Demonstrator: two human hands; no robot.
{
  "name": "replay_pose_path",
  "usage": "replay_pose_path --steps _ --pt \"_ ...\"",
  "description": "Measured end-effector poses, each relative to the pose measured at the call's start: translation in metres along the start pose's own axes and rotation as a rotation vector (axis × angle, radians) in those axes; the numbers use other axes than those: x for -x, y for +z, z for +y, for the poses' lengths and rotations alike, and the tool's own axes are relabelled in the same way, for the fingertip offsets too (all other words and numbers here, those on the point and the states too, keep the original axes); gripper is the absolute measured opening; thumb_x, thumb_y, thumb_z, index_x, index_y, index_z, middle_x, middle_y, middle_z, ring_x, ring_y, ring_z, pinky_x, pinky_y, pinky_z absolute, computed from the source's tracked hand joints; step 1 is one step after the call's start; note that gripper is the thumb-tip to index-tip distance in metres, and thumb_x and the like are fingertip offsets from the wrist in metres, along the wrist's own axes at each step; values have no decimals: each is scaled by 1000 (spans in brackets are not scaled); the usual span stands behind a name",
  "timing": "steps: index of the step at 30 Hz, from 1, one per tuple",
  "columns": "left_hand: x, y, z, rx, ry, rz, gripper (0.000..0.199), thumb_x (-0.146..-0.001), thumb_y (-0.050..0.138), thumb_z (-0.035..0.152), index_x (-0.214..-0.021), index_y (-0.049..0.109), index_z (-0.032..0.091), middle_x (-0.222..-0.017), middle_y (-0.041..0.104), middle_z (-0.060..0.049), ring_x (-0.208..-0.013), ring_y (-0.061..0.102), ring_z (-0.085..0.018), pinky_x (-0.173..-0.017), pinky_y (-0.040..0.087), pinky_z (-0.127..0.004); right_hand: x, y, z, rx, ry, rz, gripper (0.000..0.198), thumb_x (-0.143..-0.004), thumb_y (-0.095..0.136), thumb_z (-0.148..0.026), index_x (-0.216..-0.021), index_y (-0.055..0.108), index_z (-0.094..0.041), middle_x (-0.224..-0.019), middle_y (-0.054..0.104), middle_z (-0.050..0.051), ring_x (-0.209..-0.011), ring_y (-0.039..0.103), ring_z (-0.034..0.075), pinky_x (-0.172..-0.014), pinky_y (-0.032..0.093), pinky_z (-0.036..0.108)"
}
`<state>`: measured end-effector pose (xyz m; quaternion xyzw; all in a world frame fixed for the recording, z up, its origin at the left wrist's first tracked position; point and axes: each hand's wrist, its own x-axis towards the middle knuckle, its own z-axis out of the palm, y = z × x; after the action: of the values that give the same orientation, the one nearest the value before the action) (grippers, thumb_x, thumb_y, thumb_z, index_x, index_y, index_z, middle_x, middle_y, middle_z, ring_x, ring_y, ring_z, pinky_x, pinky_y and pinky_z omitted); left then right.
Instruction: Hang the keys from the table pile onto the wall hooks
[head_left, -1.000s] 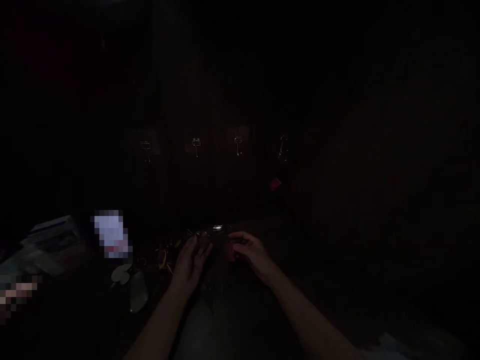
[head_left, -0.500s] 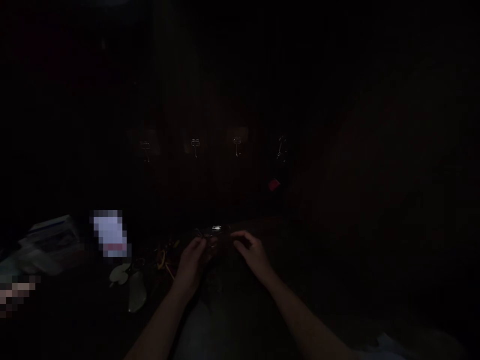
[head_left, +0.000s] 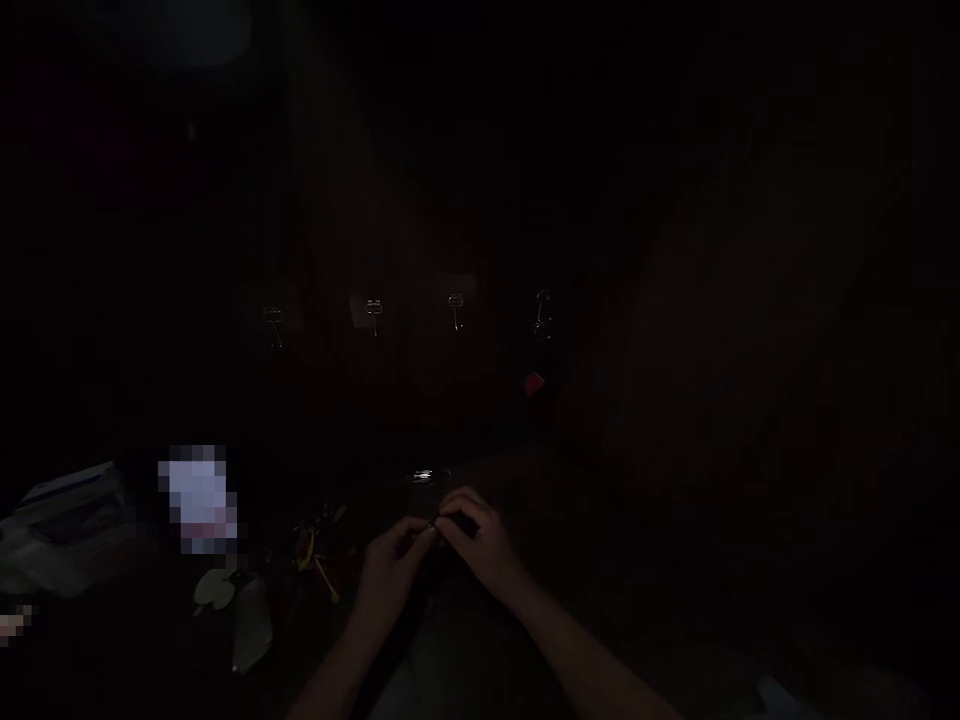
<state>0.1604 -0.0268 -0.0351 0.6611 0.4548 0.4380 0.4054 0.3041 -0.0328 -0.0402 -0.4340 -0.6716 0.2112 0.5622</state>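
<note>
My left hand (head_left: 396, 565) is closed in a pinch, thumb and forefinger meeting at the tips. Opposite it, my right hand (head_left: 480, 545) is also pinched, its fingertips touching or nearly touching those of the left. Something small and dark seems to sit between the fingertips, but the dimness hides what it is. A shiny metal piece (head_left: 424, 476) lies just beyond the hands on the dark surface. Left of my left hand are a yellow strap-like item (head_left: 307, 550), a pale rounded piece (head_left: 215, 589) and a longer pale pouch-like thing (head_left: 252, 622).
Several metal hooks (head_left: 374, 310) hang in a row on the dark wall ahead. A small red piece (head_left: 533, 384) hangs under the rightmost one. At the left are a blurred-out bright rectangle (head_left: 196, 495) and a box-like package (head_left: 75, 500) with plastic wrapping. Most surroundings are too dark to make out.
My right hand has moved in to meet my left, and their fingertips have come together, closer to me. The view has shifted slightly, moving the surroundings left and down.
</note>
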Motion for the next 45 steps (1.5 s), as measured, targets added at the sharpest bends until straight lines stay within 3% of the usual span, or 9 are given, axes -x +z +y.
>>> replay_pose_path --steps 3,7,12,15,20,25,33,45 --pt "1 -1 0 -30 22 16 27 -74 54 44 -80 67 21 -80 69 -1 -80 62 -19 -74 47 -27 -1 -2 0 -18 20 41 6 -76 57 -25 -74 59 -21 -81 60 2 -81 56 15 -75 44 27" --pt "2 -6 0 -52 28 74 31 -76 51 45 -94 65 24 -99 68 -2 -97 60 -21 -86 46 -32 -8 -12 0 -128 199 193 14 -77 55 -34 -77 57 -20 -73 60 0 -70 56 13 -65 45 24" --pt "0 -13 -3 -73 -12 119 29 -75 54 45 -93 65 26 -98 68 -1 -95 61 -23 -86 46 -32 -27 -37 -3 -326 333 304 22 -75 56 -42 -78 52 -20 -63 59 -1 -60 56 13 -55 43 23" --pt "-1 -13 -2 -52 -54 153 26 -73 56 44 -90 66 27 -91 70 -1 -92 62 -24 -84 47 -32 -46 -59 -10 -385 321 368 22 -73 59 -41 -76 51 -21 -62 60 -1 -61 58 14 -58 45 24" --pt "0 -11 2 -38 -54 169 24 -70 59 42 -87 67 27 -87 71 -1 -87 64 -23 -82 48 -32 -89 -102 -20 -449 224 587 23 -67 62 -40 -73 52 -21 -61 56 -4 -57 55 10 -56 47 23" --pt "1 -12 9 -51 -67 134 23 -74 55 42 -88 67 28 -93 70 0 -93 62 -23 -87 46 -32 -131 -137 -29 -359 135 710 21 -68 60 -38 -75 52 -20 -61 56 -5 -46 47 6 -45 38 19" --pt "1 -12 6 -48 -59 144 24 -74 54 41 -89 66 28 -90 69 -1 -92 62 -23 -85 46 -32 -165 -154 -27 -260 86 639 19 -66 59 -36 -70 55 -18 -60 56 -4 -41 40 3 -40 28 19" --pt "-5 -19 0 34 -91 282 31 -70 58 44 -94 63 25 -89 70 -3 -89 64 -23 -79 48 -33 -160 -154 -4 -235 203 606 32 -63 62 -44 -82 49 -22 -61 59 -6 -41 47 7 -41 33 19"
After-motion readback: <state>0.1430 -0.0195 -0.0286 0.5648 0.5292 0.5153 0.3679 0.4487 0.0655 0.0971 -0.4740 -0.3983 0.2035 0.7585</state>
